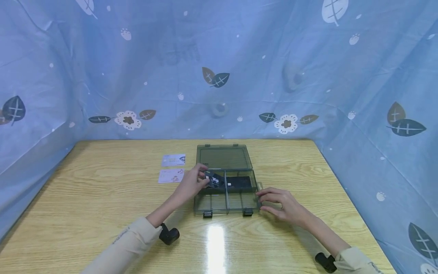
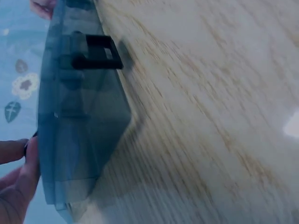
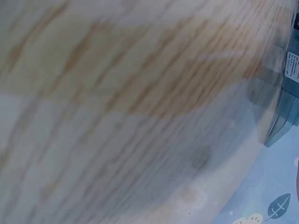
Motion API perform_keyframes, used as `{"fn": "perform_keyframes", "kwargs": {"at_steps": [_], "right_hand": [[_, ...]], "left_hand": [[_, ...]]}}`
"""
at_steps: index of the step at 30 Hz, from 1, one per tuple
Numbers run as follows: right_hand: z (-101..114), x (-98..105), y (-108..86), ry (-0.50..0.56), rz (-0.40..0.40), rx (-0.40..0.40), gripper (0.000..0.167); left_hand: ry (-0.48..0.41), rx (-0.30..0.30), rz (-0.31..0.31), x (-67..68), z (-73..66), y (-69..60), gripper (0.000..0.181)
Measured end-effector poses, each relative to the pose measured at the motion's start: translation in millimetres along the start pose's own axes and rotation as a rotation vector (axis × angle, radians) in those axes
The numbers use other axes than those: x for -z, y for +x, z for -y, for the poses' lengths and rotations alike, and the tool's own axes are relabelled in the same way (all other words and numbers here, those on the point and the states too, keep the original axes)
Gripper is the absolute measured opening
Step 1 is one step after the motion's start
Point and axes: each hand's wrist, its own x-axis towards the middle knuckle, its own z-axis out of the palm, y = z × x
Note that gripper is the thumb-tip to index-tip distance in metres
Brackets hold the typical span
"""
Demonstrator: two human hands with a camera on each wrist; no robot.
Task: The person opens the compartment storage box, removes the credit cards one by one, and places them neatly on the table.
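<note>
My left hand (image 1: 192, 183) pinches a black card with white "Vip" lettering (image 1: 215, 179) between thumb and fingers, tilted over the back left compartment of a clear grey divided box (image 1: 209, 203). Another dark card (image 1: 238, 182) lies in the back right compartment. The box lid (image 1: 224, 158) is swung back flat on the table. My right hand (image 1: 282, 204) is at the box's right wall with loosely bent fingers, its fingertips at or close to the edge. In the left wrist view, the fingers (image 2: 29, 161) show beside the box wall (image 2: 74, 140), and most of the card is hidden.
Two pale cards, one upper (image 1: 173, 160) and one lower (image 1: 171, 176), lie left of the box on the wooden table (image 1: 113, 190). Two black latches, left (image 1: 207, 214) and right (image 1: 248, 212), stick out at the box's front. A blue patterned cloth (image 1: 219, 106) hangs around the table.
</note>
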Motion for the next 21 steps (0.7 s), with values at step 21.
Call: {"fn": "perform_keyframes", "kwargs": {"at_steps": [21], "right_hand": [[-1.0, -1.0, -1.9, 0.015, 0.002, -0.023, 0.026]], "left_hand": [[0.013, 0.070, 0.009, 19.2, 18.9, 0.8, 0.051]]}}
